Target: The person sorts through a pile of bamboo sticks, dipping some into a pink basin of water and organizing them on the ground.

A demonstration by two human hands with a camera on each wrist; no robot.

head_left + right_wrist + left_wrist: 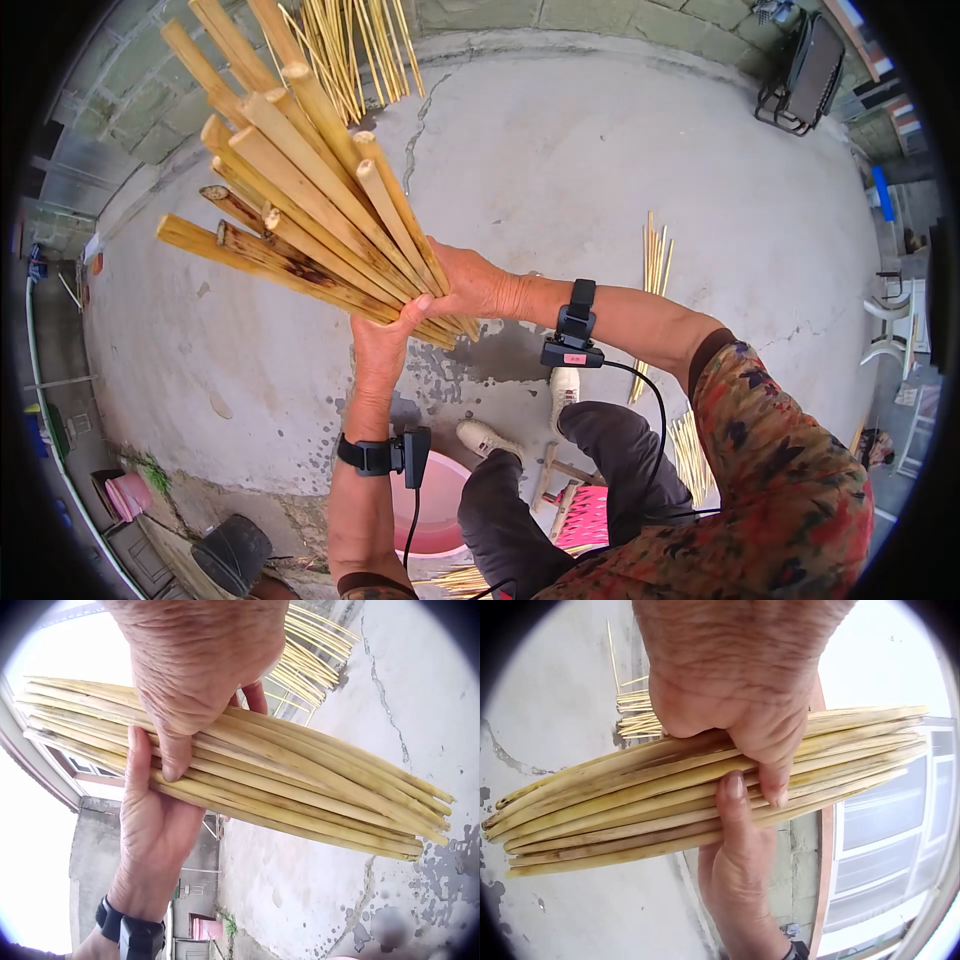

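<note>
A thick bundle of long yellowish peeled stalks (pixel 310 200) is held between both hands, its cut ends fanning out toward the upper left in the head view. A couple of the stalks carry dark brown stains. My left hand (pixel 383 338) grips the bundle from below and the left side, near its lower end in that view. Around the other side of the same stalks (pixel 667 780) curls my right hand (pixel 470 282). In the right wrist view the thumbs of the right hand (pixel 202 675) and left hand (pixel 159 825) lie close together across the stalks.
More thin stalks (pixel 385 50) lean at the back wall, and others (pixel 655 265) lie on the concrete floor. A pink basin (pixel 437 500) stands by the person's feet, beside a pink-woven stool (pixel 583 515). A black bucket (pixel 232 553) is lower left; a folded chair (pixel 805 75) is upper right.
</note>
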